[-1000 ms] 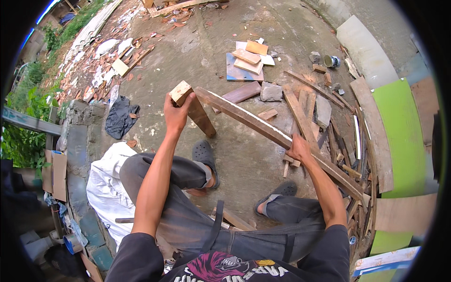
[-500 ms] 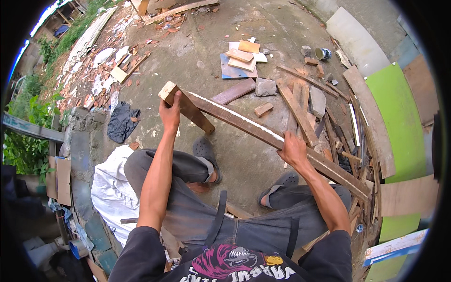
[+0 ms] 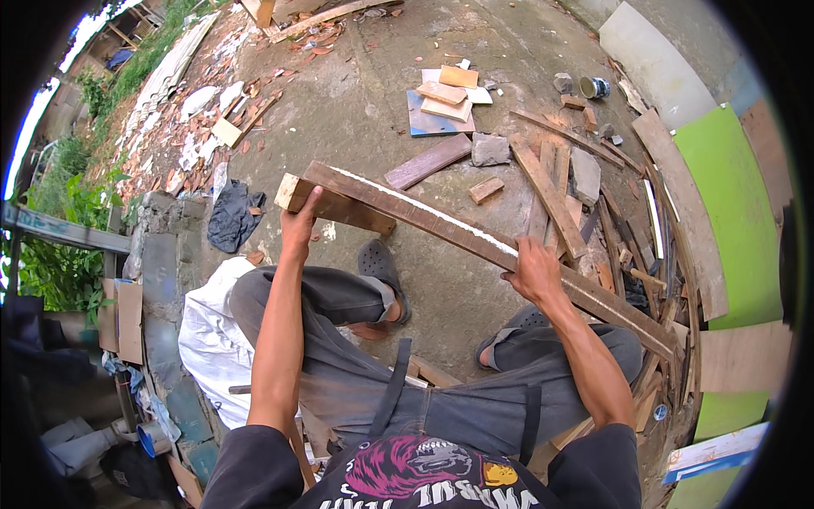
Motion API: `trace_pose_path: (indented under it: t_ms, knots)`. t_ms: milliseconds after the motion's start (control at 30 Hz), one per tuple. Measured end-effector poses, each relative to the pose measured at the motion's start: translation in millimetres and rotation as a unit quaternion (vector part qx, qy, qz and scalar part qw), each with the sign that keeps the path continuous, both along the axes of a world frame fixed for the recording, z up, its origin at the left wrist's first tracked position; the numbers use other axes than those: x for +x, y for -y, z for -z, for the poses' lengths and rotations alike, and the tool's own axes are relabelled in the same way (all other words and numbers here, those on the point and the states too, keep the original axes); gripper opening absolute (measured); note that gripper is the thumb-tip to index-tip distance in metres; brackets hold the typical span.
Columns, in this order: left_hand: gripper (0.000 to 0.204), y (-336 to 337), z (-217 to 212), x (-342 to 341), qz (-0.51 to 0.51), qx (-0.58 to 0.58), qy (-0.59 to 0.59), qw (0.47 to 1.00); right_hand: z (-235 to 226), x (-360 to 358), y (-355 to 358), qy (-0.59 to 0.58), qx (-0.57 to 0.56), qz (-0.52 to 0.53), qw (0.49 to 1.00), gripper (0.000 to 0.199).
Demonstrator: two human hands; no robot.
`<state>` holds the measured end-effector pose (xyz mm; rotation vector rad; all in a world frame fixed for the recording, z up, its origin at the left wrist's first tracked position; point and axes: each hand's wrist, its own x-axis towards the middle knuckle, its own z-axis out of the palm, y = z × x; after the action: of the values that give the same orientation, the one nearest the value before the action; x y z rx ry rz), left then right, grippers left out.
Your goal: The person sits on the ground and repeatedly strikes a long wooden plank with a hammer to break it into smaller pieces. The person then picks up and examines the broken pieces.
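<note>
My left hand point(image 3: 298, 219) is closed around a short, thick wooden beam point(image 3: 352, 214) near its pale cut end. A long, dark wooden plank point(image 3: 424, 218) slants across in front of me, from upper left down to the right. Along its upper edge runs a white, paste-like strip. The plank's left end lies against or just over the short beam; whether they are joined I cannot tell. My right hand point(image 3: 537, 270) grips the plank around its middle, and its lower right end reaches past my right knee.
Loose timber point(image 3: 543, 195) and a concrete block point(image 3: 585, 176) lie to the right, beside a green panel point(image 3: 733, 212). Small boards point(image 3: 445, 100) are stacked ahead. A black plastic sheet point(image 3: 233, 216) and white cloth point(image 3: 208, 335) are at my left. A tin can point(image 3: 594, 87) lies farther off.
The short beam has turned to lie flatter, its pale end shifting left and down with my left hand. The plank's left end now shows beyond it. The view has shifted slightly.
</note>
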<state>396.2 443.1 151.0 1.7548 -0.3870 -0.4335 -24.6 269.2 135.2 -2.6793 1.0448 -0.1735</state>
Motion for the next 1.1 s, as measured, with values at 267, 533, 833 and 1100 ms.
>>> trace_pose_path:
  t_ms: [267,533,833,1100]
  knots:
    - [0.065,2,2,-3,0.011,0.063,0.014,0.998,11,-4,-2,0.015,0.001,-0.012,1.0,0.065]
    - [0.058,15,12,-8,0.014,0.029,0.082,0.996,13,-6,4,0.032,-0.019,-0.029,0.999,0.063]
    - [0.053,26,10,-11,0.046,0.044,0.102,0.993,16,-14,6,0.038,-0.014,-0.029,0.999,0.064]
    - [0.053,28,5,-16,0.047,0.046,0.12,0.991,17,-13,7,0.033,-0.004,-0.028,0.999,0.064]
